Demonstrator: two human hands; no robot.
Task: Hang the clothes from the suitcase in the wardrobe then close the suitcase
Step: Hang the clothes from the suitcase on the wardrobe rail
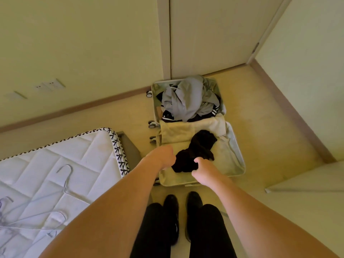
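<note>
Landmark: open suitcase (235,144) on floor, lying flat, both halves exposed.

Nearest to camera: person's legs and dark shoes (172,207), just short of suitcase's near edge. Both arms reach fwd over near half.

Left hand (162,155): fingers curled, grip closed on left edge of black garment (197,151). Right hand (202,169): fingers curled, grip closed on same garment's near edge. Garment bunched, partly raised at hands, rest lying on near half's beige lining.

Left of suitcase: bed w/ bare mattress (55,164); several wire hangers (37,207) lying loose on it, overlapping.

Suitcase contents:
- Near half: black garment only, over beige fabric cover.
- Far half: heap of grey clothing (186,99) on top, black item w/ white stripes (212,112) under it. Heap rises above rim.

Beyond suitcase: closed pale door or wardrobe panel (214,34); cannot tell which.

Risks, as judged:
- Garment is bunched; lifting as gripped may leave sleeves tangled, hard to thread onto hanger.
- Trailing end may drag on lining.
- Hangers overlap; picking one may pull others off bed.
- Far heap stands proud of rim; suitcase unlikely to shut until emptied.

Task at early stage: most clothes not yet hung.
</note>
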